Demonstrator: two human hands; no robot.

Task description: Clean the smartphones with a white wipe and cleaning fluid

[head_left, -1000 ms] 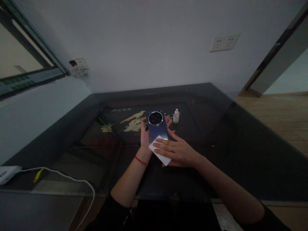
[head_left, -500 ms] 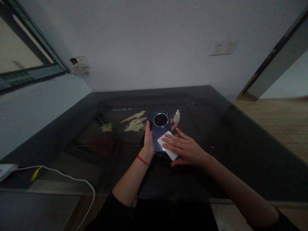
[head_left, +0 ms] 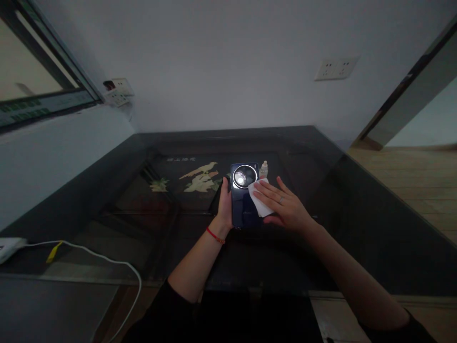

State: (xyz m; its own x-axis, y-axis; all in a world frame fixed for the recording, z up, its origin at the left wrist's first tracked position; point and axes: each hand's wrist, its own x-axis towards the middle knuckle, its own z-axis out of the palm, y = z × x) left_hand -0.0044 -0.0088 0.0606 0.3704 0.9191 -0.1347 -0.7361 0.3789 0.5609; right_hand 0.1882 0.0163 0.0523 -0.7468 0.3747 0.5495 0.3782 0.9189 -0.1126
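A dark blue smartphone point(head_left: 244, 207) with a large round camera ring faces me back side up. My left hand point(head_left: 224, 209) is wrapped round its left edge, the thumb along the side and the other fingers mostly hidden behind it. Under the fingers of my right hand point(head_left: 282, 202) lies a white wipe point(head_left: 260, 199), pressed against the phone's upper right part beside the camera ring. Just behind the wipe stands a small white dropper bottle point(head_left: 264, 169), its lower part covered.
The glossy dark table point(head_left: 171, 143) bears a pale bird-and-flower picture point(head_left: 200, 178). At the left, a white power strip point(head_left: 10, 247) trails a white cable point(head_left: 96, 256) over the front edge. Wall sockets point(head_left: 336, 68) sit behind.
My right hand has slid the wipe up and to the right, from the phone's lower part to beside the camera ring. The phone has shifted slightly right in view.
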